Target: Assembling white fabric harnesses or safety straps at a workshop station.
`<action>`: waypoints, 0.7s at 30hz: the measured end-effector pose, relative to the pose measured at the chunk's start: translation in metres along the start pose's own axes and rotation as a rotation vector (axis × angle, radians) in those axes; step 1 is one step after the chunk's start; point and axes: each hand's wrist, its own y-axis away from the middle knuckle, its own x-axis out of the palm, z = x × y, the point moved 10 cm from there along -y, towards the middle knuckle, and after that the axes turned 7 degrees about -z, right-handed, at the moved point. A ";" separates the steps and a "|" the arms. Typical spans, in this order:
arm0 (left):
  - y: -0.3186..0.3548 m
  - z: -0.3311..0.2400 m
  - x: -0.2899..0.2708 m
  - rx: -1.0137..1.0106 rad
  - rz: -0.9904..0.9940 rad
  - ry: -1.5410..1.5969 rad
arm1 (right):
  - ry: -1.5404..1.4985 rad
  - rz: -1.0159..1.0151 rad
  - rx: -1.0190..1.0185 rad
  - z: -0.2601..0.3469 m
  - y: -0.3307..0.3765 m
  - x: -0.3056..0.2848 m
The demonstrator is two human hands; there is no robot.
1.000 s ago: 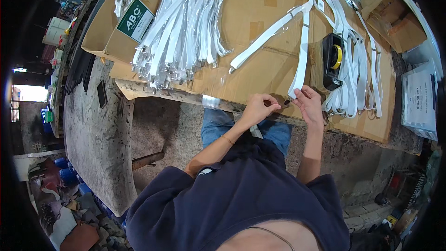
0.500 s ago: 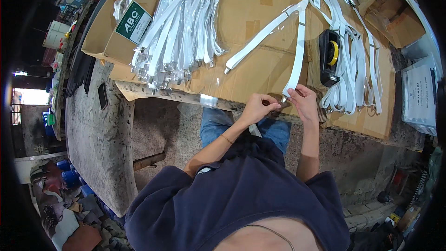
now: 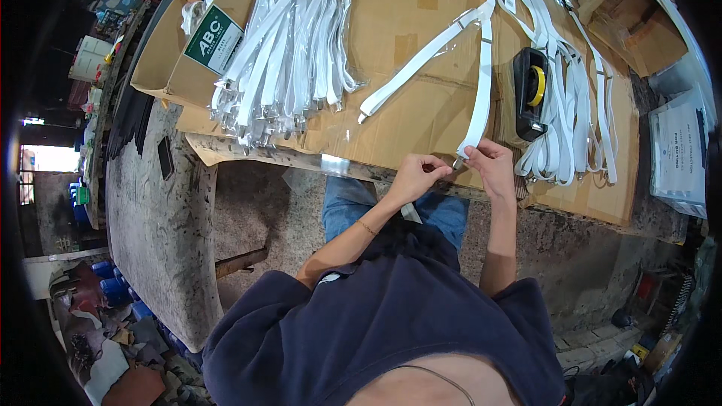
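A pair of white suspenders (image 3: 430,54) lies spread in a Y on the cardboard-topped table, with a metal clip at its far end. Its right-hand strap comes down to the near edge, where my right hand (image 3: 492,168) pinches the strap's end between thumb and fingers. My left hand (image 3: 418,180) is closed in a pinch right beside the small metal clip (image 3: 457,163) of that same end. What sits between the left fingertips is too small to make out. The other strap's end rests loose on the cardboard, to the left.
Bundled suspenders in clear plastic (image 3: 289,53) are heaped at left, beside an open carton (image 3: 162,68). On the right are a black tape dispenser (image 3: 531,98) with yellow core, more white suspenders (image 3: 575,116) and a plastic-wrapped package (image 3: 677,154). A phone (image 3: 165,158) lies on the left-hand surface.
Both hands keep their pinch at the strap's end, with only a tiny shift of the fingers. The whole view has slid slightly.
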 end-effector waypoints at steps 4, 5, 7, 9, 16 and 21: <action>-0.008 0.009 0.006 -0.007 -0.056 0.045 | 0.060 0.030 -0.059 -0.008 -0.005 0.003; -0.010 0.006 0.003 0.038 -0.106 0.097 | 0.061 0.035 -0.059 -0.008 -0.004 0.008; -0.016 0.018 0.006 -0.001 -0.086 0.135 | 0.070 0.015 -0.063 -0.005 0.000 0.017; -0.018 0.014 0.010 -0.037 -0.053 0.175 | 0.082 0.008 -0.089 -0.006 -0.002 0.020; -0.007 0.023 0.012 -0.125 0.023 0.206 | -0.090 -0.215 -0.037 -0.015 -0.032 -0.002; -0.011 0.024 0.015 -0.209 -0.004 0.471 | -0.030 -0.196 -0.024 -0.018 -0.039 -0.003</action>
